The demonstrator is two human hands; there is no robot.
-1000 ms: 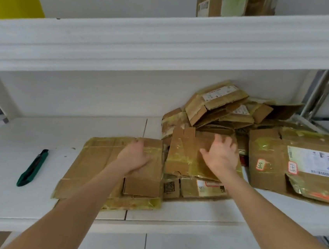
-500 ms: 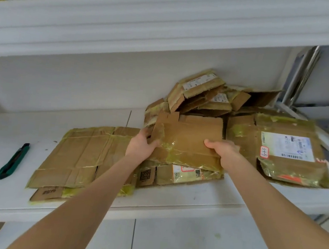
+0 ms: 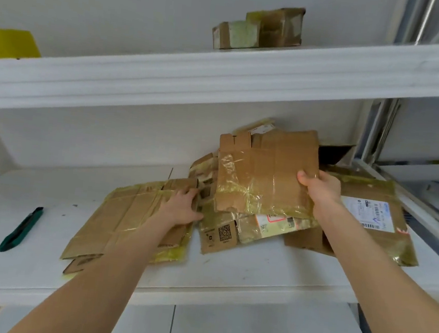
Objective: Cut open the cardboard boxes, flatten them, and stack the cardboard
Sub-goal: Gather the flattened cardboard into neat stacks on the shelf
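Head view: the right hand [image 3: 321, 190] grips a flattened cardboard piece [image 3: 263, 176], raised at 1 o'clock. The left hand [image 3: 181, 208] lies with straight fingers on the flat stack [image 3: 126, 216] at 8 o'clock. The task looks partway done: the taped boxes [image 3: 218, 234] beneath seem uncut, and the cutter [image 3: 20, 229] lies at 9 o'clock.

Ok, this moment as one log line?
right hand holds flattened cardboard up | left hand rests on flat stack | cutter untouched on shelf
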